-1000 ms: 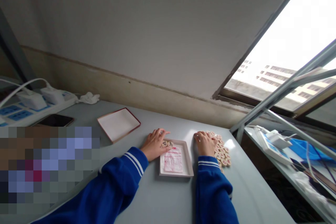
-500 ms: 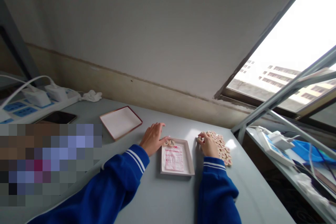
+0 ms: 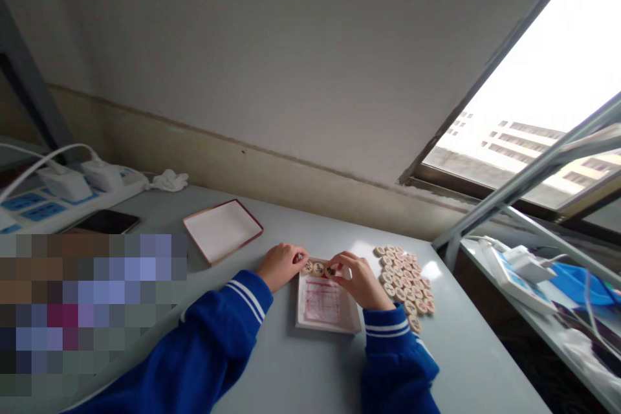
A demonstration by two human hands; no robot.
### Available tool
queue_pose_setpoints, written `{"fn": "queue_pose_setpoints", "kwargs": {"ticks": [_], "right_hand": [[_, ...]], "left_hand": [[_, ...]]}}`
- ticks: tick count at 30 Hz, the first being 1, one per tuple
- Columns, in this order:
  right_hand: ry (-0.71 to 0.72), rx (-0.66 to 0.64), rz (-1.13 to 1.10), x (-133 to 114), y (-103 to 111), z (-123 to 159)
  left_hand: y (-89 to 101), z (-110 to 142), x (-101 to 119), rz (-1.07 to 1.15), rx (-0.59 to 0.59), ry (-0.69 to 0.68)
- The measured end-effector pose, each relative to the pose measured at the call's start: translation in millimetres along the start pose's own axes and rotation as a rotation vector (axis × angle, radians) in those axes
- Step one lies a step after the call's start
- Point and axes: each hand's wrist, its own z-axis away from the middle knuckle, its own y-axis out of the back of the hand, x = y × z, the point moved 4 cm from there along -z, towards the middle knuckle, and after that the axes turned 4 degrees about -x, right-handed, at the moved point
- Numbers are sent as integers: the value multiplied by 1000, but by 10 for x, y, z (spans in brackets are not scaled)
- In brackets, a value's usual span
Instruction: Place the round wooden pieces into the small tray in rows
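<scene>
A shallow white box with a red-printed sheet in it lies on the grey table. Three round wooden game pieces sit in a row along its far edge. My left hand rests curled at the box's far left corner, fingertips against the leftmost piece. My right hand reaches over the box and pinches the rightmost piece. A heap of several more pieces lies on the table to the right of the box.
The box's lid lies upside down at the back left. A dark phone, a power strip with chargers and a white cloth are at the far left. A shelf with cables and devices stands beyond the table's right edge.
My right hand left the heap of pieces and came over the box with one piece, now third in the row. My left hand curled in at the box corner.
</scene>
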Motion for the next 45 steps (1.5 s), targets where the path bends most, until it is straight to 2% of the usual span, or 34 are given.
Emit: {"fn": "queue_pose_setpoints", "kwargs": {"ticks": [4,8,10,13,15,16,19,22,24,28,30,33,40,45], "right_hand": [[4,6,49,-31,-41,-4],[30,73,49,39,47,14],[-53,192,198,175,132,31],[-350,347,483,517,224,89],[-507,323,569,754,215,132],[-538,296,581,846,202,149],[-505,275,575,965,201,184],[-418,304,541,884,264,187],[-335,285,428,764,293,166],[-82,147,5,448,250,124],[-16,57,-74,321,193,125],[-27,-16,34,234,125,133],[-87,38,311,173,104,120],[-79,42,338,167,88,117]], "left_hand": [[-16,-24,-4,-6,6,-27],[-28,-27,-29,-23,12,-29],[-32,-22,-37,-27,9,-25],[-41,-14,-43,-11,-3,-23],[-51,-11,-43,12,-15,-37],[-57,-10,-43,23,-22,-48],[-65,-10,-54,49,-31,-66],[-53,-13,-60,67,-15,-85],[-42,-14,-56,73,-6,-100],[-31,-15,-46,66,10,-92],[-30,-15,-38,58,17,-94],[-31,-15,-31,46,16,-96],[-31,-18,-29,46,20,-126],[-38,-16,-37,51,15,-125]]}}
